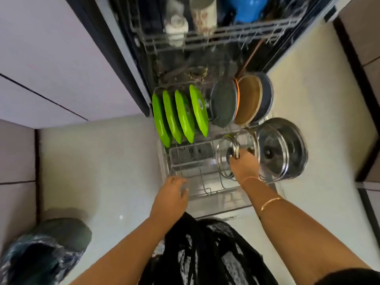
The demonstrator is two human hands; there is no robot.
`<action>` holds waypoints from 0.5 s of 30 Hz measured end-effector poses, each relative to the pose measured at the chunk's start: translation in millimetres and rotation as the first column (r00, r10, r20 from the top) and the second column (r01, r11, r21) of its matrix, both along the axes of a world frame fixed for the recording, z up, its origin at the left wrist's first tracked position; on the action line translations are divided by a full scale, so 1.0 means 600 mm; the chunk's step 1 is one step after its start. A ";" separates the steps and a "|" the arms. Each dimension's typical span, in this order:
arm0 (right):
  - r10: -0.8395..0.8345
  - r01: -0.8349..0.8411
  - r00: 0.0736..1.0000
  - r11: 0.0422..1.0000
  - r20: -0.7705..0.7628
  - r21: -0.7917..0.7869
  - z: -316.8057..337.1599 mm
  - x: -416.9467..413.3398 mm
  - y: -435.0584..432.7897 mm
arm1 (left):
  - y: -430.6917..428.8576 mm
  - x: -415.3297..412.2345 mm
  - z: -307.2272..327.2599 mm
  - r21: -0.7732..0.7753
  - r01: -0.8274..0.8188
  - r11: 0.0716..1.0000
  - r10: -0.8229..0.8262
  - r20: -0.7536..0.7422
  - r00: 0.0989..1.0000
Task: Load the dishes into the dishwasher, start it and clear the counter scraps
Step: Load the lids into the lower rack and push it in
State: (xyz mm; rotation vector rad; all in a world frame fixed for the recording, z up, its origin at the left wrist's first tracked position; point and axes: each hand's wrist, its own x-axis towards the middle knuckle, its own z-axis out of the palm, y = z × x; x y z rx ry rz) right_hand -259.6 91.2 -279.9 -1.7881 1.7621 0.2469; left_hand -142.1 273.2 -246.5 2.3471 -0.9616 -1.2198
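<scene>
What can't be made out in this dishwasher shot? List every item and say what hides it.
Head view, glass lid: the right hand covers most of its knob.
Head view, left hand at the lower rack: motion blur hides whether it grips or just touches.
Head view, blue item in the upper rack: cut off by the top edge, unidentifiable.

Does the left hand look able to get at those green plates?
Probably yes. The left hand sits at the front of the rack, and only its bare wires lie between that hand and the green plates.
</scene>
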 end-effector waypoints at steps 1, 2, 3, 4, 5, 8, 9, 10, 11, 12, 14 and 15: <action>0.012 -0.012 1.000 1.000 -0.008 0.004 -0.021 0.005 -0.004 | -0.012 0.001 -0.026 0.001 0.003 1.000 -0.003 -0.002 1.000; 0.031 -0.031 0.999 1.000 -0.026 0.003 -0.049 0.009 -0.008 | -0.022 -0.001 -0.059 0.003 0.002 1.000 -0.002 -0.013 1.000; 0.052 -0.052 0.998 0.999 -0.046 0.001 -0.077 0.010 -0.011 | -0.030 -0.005 -0.095 0.016 0.002 1.000 -0.002 -0.027 1.000; 0.075 -0.075 0.995 0.997 -0.060 0.001 -0.095 0.011 -0.015 | -0.037 -0.008 -0.119 0.027 0.007 1.000 -0.006 -0.038 0.999; 0.098 -0.098 0.993 0.995 -0.066 0.007 -0.111 0.010 -0.016 | -0.042 -0.011 -0.139 0.045 0.022 0.999 -0.020 -0.047 0.999; 0.179 -0.178 0.983 0.984 -0.052 0.025 -0.163 0.005 -0.008 | -0.041 -0.028 -0.191 0.067 0.045 0.997 -0.040 -0.078 0.996; 0.204 -0.202 0.978 0.979 -0.052 0.026 -0.176 0.004 -0.001 | -0.037 -0.033 -0.201 0.068 0.050 0.996 -0.045 -0.079 0.996; 0.218 -0.217 0.974 0.976 -0.056 0.027 -0.187 0.004 0.005 | -0.031 -0.037 -0.210 0.068 0.056 0.996 -0.051 -0.078 0.996; 0.222 -0.220 0.973 0.975 -0.059 0.027 -0.194 0.005 0.010 | -0.026 -0.040 -0.215 0.069 0.056 0.996 -0.051 -0.082 0.995; 0.216 -0.214 0.974 0.976 -0.064 0.026 -0.203 0.005 0.014 | -0.020 -0.044 -0.221 0.067 0.054 0.996 -0.049 -0.086 0.995; 0.182 -0.181 0.981 0.983 -0.065 0.027 -0.219 0.010 0.018 | -0.011 -0.047 -0.232 0.053 0.048 0.997 -0.044 -0.085 0.995; 0.164 -0.161 0.985 0.986 -0.058 0.042 -0.227 0.012 0.017 | -0.009 -0.047 -0.236 0.044 0.045 0.998 -0.041 -0.079 0.996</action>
